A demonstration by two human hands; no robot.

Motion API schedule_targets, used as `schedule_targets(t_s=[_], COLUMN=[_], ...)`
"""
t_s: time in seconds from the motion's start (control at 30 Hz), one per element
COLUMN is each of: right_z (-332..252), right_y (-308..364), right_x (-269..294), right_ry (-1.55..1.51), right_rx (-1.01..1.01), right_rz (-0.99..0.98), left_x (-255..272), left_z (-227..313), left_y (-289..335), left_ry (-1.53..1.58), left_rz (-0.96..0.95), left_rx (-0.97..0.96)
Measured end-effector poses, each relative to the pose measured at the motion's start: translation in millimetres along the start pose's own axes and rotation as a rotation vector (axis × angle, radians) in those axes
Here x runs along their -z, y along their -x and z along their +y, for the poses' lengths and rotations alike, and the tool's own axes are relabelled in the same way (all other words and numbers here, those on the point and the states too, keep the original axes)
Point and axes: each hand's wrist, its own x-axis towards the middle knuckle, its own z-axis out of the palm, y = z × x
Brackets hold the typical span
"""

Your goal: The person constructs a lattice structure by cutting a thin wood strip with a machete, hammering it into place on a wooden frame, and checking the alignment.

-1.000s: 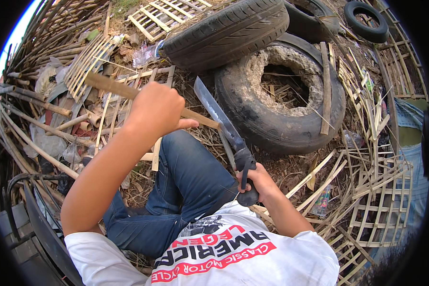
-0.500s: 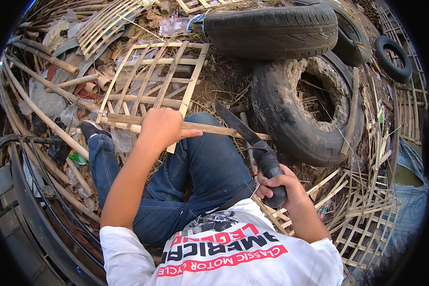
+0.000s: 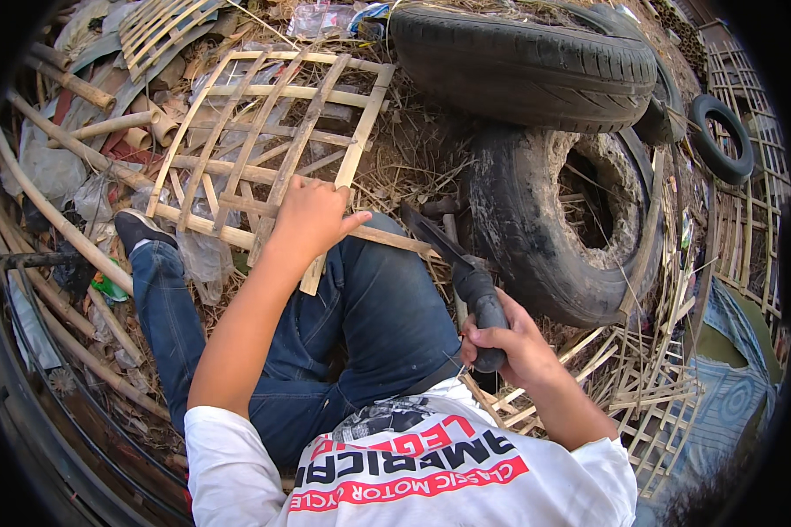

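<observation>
A knife in the right hand (image 3: 514, 341), a wooden strip in the left.
The left hand (image 3: 309, 220) is closed around the strip (image 3: 391, 238), which lies across above the raised knee (image 3: 387, 290); the right grips the black handle of the knife (image 3: 478, 297), its blade at the strip's right end, contact unclear. A slatted panel (image 3: 366, 127) lies beyond the left hand, a tire (image 3: 511, 220) beyond the knife.

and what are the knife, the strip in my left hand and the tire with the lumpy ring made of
Knife blade: likely steel, dull, thin and flat. Handle: matte black, perhaps rubber or tape, ridged near the blade. Strip: probably split bamboo, bare, pale and flat. Tire: scuffed black rubber; its lumpy ring: rough, crumbly, perhaps concrete.
</observation>
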Motion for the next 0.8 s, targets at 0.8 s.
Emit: schedule_targets(t_s=[0.8], right_z=[-41], right_y=[-17], right_x=[-34], right_ry=[0.14], right_rx=[0.036], right_rz=[0.315], left_x=[-72], left_z=[86], left_y=[-13], left_ry=[0.909], left_rz=[0.267], left_rx=[-0.355])
